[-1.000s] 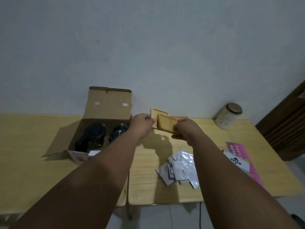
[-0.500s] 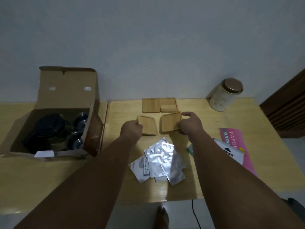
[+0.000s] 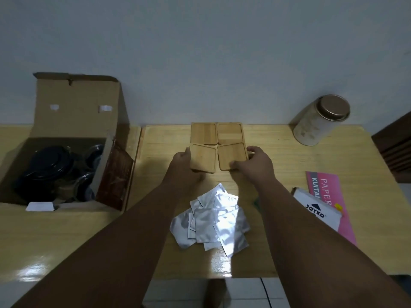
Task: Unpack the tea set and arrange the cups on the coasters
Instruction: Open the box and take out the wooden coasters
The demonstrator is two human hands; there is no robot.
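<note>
Wood on wood: four coasters in a two-by-two block on the bench point(image 3: 278, 152). Left grip point(image 3: 181, 162) curls on the left edge of the near-left coaster point(image 3: 203, 160). Right grip point(image 3: 255, 162) pinches the near-right coaster point(image 3: 232, 155) at its right side. Both sit skewed, tight against the far pair point(image 3: 230, 132). Cups point(image 3: 95, 152) lie in the open box point(image 3: 75, 101), well left.

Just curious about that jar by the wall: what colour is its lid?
The lid is metallic bronze-brown, best seen in the head view.
</note>
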